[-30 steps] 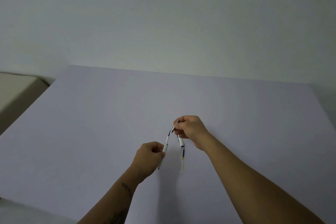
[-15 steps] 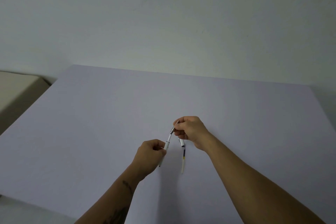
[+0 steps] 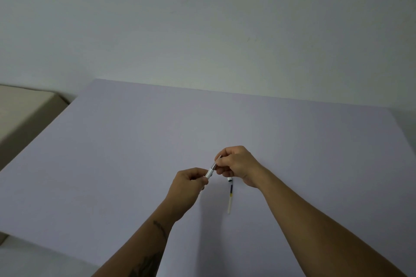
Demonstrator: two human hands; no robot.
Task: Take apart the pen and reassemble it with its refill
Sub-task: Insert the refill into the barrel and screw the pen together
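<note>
A pale lilac table [image 3: 135, 164] meets a plain white wall [image 3: 202, 29] along its far edge; a beige surface [image 3: 20, 108] lies past its left edge.

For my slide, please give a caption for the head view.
Left hand and right hand grip the pen barrel; refill hangs over table.

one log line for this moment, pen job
left hand: grips pen body | right hand: fingers at its tip end | refill: hangs below right hand, above the table | stage: pen apart

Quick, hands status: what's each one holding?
Left hand: closed on the pen barrel.
Right hand: closed, pinching the pen tip; refill hangs below.
</note>
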